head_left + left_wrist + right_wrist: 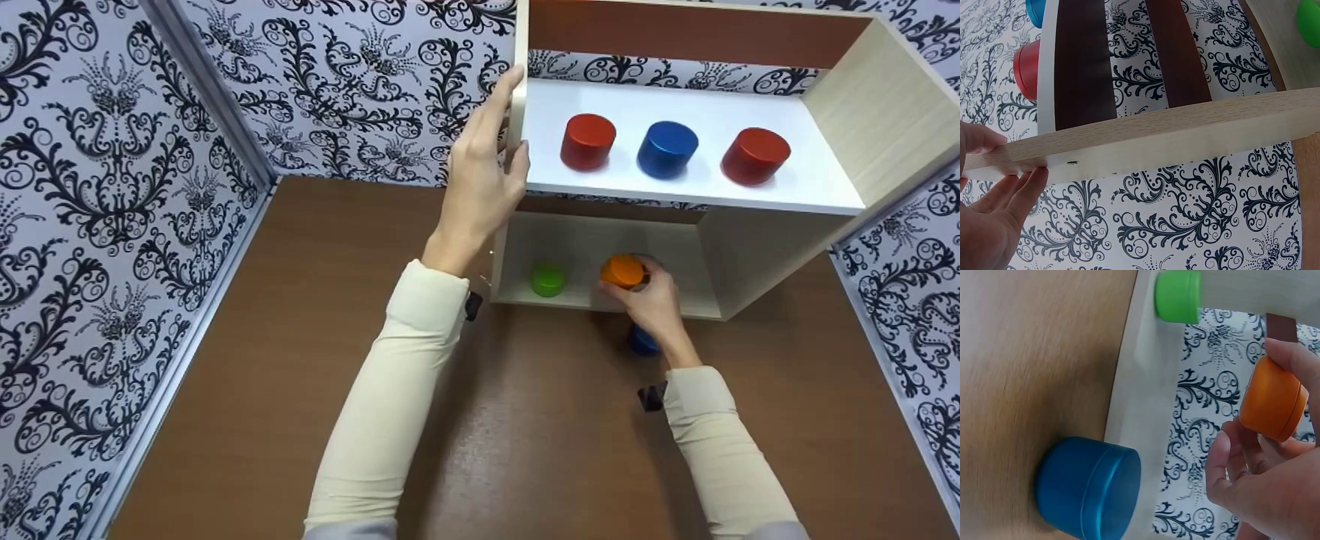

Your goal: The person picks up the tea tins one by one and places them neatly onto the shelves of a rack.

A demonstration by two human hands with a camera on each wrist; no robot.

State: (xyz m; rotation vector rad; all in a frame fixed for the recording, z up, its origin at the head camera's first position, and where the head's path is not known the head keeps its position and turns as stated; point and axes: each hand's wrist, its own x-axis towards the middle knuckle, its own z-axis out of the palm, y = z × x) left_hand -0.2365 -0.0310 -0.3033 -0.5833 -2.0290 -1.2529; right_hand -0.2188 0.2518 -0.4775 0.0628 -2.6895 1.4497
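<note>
My left hand (484, 172) holds the upright side panel (1145, 140) of a wooden shelf unit, thumb on one face and fingers on the other. In my right hand (655, 300) is an orange round tin (1274, 399), gripped between thumb and fingers above the lower shelf (585, 232). To its left, a green tin (548, 280) stands on that same shelf. Below the right hand, a blue tin (1086, 486) stands on the brown table just in front of the unit, partly hidden in the head view.
Along the white upper shelf (690, 193) stand a red tin (588, 142), a blue tin (667, 150) and another red tin (755, 156). The unit's right side panel (885, 112) bounds both levels. Patterned walls (112, 225) enclose the brown table (525, 420).
</note>
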